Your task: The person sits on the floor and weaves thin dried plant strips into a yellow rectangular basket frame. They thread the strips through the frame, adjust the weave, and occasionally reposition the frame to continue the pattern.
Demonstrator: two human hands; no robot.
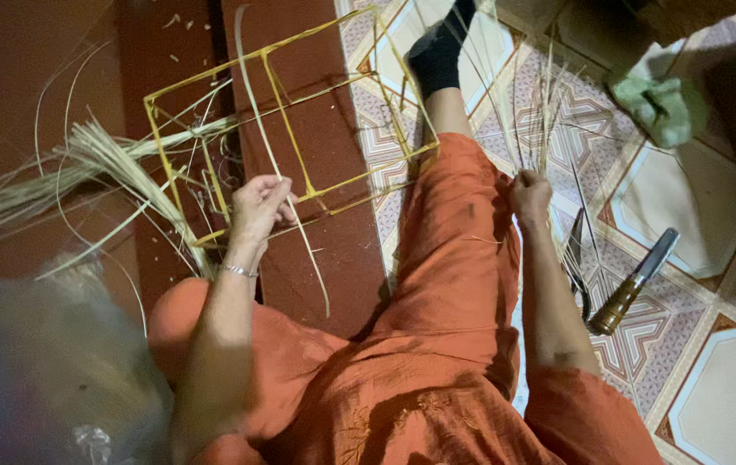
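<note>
A person in orange clothes sits on the floor with one leg stretched out, a black sock (438, 53) at its far end. The left hand (257, 207) is pinched shut on a single pale strip (275, 164), long and thin, which curves up past the hand and trails down toward the lap; held between fingertips like this, the strip can be steered into place. It lies across a yellow frame (290, 129), a box-like skeleton of slim sticks resting on the dark red mat (333, 258) just in front of that hand, tilted and within easy reach. The right hand (530, 194) is closed around the base of a bunch of strips (540, 103) that fan upward over the patterned tile floor (712, 198), gripped low so the loose ends stay gathered. The two hands are well apart, one on each side of the outstretched leg. A further bundle of dry strips (83, 164) lies to the left of the frame, touching its near corner. To the right, on the tiles, lie a knife with a wooden handle (635, 284) and, beside the forearm, what looks like a dark pair of scissors (576, 267), both kept near the working hand. A crumpled green cloth (662, 105) sits farther off.
</note>
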